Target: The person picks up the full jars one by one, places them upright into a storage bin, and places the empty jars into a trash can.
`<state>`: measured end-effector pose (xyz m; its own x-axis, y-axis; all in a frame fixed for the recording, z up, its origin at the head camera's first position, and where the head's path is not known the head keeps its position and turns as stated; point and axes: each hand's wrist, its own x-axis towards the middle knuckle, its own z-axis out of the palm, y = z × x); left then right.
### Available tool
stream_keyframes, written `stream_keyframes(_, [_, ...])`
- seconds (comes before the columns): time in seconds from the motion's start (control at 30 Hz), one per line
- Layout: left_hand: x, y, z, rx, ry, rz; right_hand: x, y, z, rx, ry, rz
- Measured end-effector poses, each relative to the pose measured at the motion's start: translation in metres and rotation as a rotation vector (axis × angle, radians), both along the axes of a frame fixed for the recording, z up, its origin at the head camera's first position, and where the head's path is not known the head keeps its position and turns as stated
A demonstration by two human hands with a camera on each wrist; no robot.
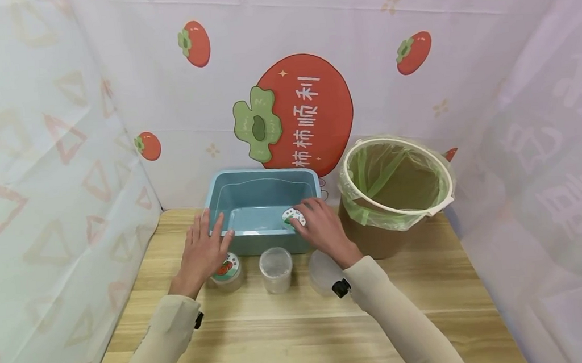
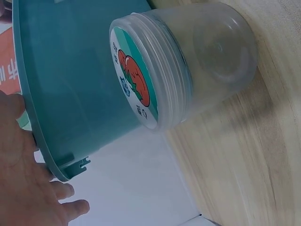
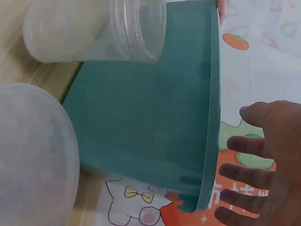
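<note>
My left hand [image 1: 205,256] hangs over the left front rim of a blue-green plastic basin [image 1: 255,244], fingers spread; rim contact is unclear. Just under it stands a clear jar [image 2: 216,52] whose lid [image 2: 134,77] carries a persimmon label. Over the basin's right front corner is my right hand [image 1: 321,227], its fingers extended and nothing between them in the right wrist view [image 3: 277,174]. Beside its fingertips, within the basin, shows a round white-and-green labelled lid [image 1: 293,219]; whether a jar lies beneath is hidden.
A clear jar without a label [image 1: 276,271] stands before the basin's middle. Right of it, a round translucent container [image 1: 323,273] is partly covered by my right forearm. A brown bin [image 1: 377,234] with a green liner stands at right. Printed cloth [image 1: 160,89] encloses the wooden table [image 1: 283,341].
</note>
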<state>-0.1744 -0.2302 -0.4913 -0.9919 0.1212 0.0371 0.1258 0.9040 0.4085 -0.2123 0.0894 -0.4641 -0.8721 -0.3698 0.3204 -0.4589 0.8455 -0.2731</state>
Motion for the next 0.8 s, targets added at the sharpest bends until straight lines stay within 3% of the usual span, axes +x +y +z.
stream_keyframes(0.23, [0.005, 0.005, 0.002, -0.002, 0.033, -0.017, 0.019, 0.014, -0.003, -0.019, 0.108, 0.005])
stream_keyframes(0.57, [0.015, 0.017, 0.006, -0.056, 0.091, -0.036, 0.043, 0.037, -0.006, -0.039, 0.066, -0.032])
stream_keyframes(0.8, [0.023, 0.030, 0.014, -0.058, 0.102, -0.079, 0.052, 0.052, -0.002, -0.045, 0.110, -0.050])
